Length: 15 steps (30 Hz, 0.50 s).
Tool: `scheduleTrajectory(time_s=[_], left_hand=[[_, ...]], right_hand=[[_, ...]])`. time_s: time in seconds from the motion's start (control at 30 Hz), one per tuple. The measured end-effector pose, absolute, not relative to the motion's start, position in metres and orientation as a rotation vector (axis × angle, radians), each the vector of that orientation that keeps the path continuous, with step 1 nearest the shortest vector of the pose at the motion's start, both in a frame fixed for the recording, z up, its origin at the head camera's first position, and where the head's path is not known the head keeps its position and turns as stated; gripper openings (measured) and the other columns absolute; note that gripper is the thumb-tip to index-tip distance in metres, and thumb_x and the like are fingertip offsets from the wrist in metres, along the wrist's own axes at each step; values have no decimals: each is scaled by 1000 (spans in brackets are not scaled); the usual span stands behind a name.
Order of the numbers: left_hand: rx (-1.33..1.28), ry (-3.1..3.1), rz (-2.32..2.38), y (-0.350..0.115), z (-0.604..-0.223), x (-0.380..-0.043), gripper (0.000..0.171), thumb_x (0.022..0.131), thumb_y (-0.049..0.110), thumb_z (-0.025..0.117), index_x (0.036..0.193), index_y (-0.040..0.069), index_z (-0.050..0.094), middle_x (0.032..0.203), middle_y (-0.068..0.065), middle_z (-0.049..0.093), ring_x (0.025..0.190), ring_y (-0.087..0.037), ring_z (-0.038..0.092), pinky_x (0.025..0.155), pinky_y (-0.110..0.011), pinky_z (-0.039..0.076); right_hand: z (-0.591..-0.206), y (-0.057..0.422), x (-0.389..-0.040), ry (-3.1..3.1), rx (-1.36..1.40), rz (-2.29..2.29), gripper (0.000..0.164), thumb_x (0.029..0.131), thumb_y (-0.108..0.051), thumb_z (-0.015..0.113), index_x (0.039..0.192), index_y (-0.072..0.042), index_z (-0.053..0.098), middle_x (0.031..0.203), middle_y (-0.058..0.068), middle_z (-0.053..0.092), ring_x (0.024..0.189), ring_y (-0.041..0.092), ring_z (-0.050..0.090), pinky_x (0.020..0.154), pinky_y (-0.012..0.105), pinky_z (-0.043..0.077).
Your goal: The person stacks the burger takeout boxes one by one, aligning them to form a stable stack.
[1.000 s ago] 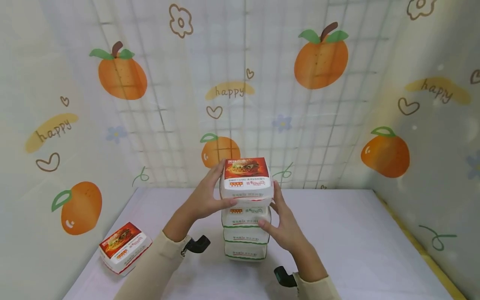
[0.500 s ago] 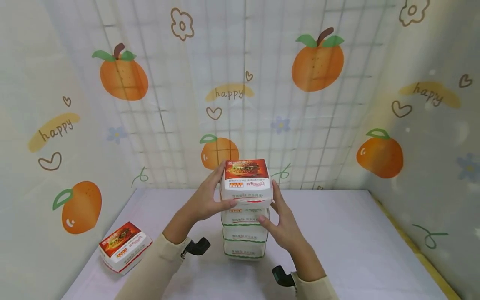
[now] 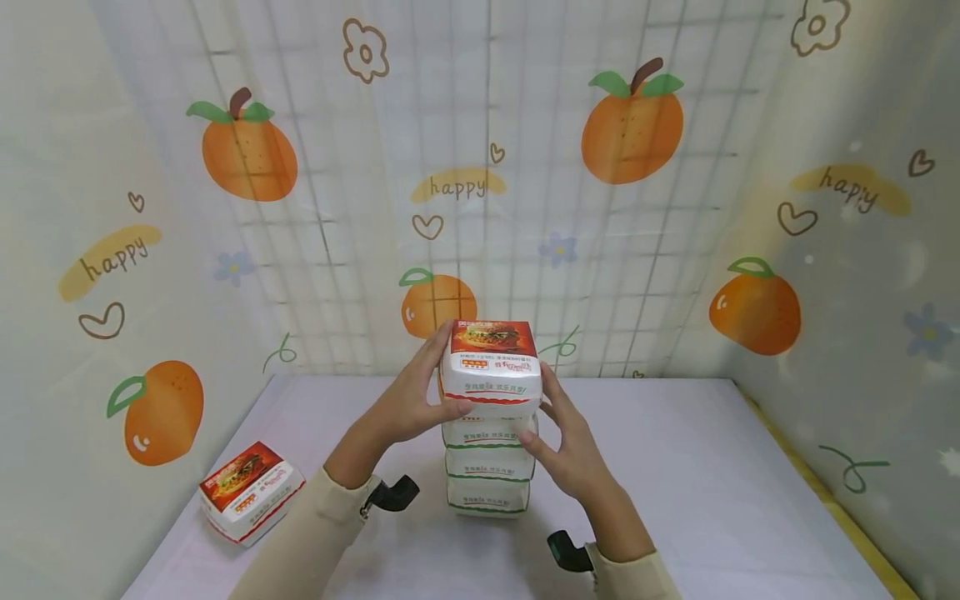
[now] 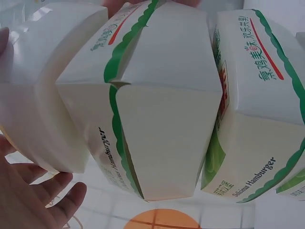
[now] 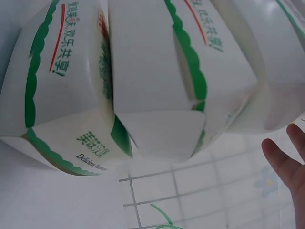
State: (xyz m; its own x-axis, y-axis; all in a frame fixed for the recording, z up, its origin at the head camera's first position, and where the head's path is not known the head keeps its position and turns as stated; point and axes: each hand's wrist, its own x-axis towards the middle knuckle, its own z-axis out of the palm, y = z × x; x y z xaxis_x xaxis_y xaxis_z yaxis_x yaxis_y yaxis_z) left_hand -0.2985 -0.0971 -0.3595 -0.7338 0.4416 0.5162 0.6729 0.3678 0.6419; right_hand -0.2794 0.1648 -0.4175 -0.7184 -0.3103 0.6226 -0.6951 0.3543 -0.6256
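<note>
Red-topped box, upright, front towards person, long axis unclear, left hand gripping, right hand spread alongside

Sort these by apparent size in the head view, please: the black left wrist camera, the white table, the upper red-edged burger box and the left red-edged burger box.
1. white table
2. upper red-edged burger box and left red-edged burger box, too alike to rank
3. black left wrist camera

A pale curtain hangs behind the whitish desk and at both its sides. It carries printed oranges, brown hearts, flowers and the word "happy". A grid shows through the back part. A yellow strip follows the desk's right edge.
</note>
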Motion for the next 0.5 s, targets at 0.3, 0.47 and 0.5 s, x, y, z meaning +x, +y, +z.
scheduleTrajectory(time_s=[0.3,0.47,0.5], left_hand=[[-1021,-2360,-1308,-97,-363,-299,98,82,54,68,156,35,6,156,10,20,122,-16,43,100,-55,38],[-1026,-2357,-1291,-96,-365,-301,98,83,54,68,157,34,7,159,10,14,123,-16,42,100,-56,39],[-1028,-2357,-1291,-96,-365,-301,98,83,54,68,157,34,7,159,10,14,124,-16,41,100,-56,39]], right_hand=[[-418,167,-277,-2202,873,1321,90,86,-23,68,158,-25,13,159,-2,22,138,32,34,99,61,38],[-419,167,-276,-2195,872,1317,90,87,-23,69,158,-26,13,158,1,26,138,31,35,99,60,39],[-419,168,-276,-2193,871,1319,90,87,-23,69,158,-26,13,158,1,26,138,31,35,99,60,39]])
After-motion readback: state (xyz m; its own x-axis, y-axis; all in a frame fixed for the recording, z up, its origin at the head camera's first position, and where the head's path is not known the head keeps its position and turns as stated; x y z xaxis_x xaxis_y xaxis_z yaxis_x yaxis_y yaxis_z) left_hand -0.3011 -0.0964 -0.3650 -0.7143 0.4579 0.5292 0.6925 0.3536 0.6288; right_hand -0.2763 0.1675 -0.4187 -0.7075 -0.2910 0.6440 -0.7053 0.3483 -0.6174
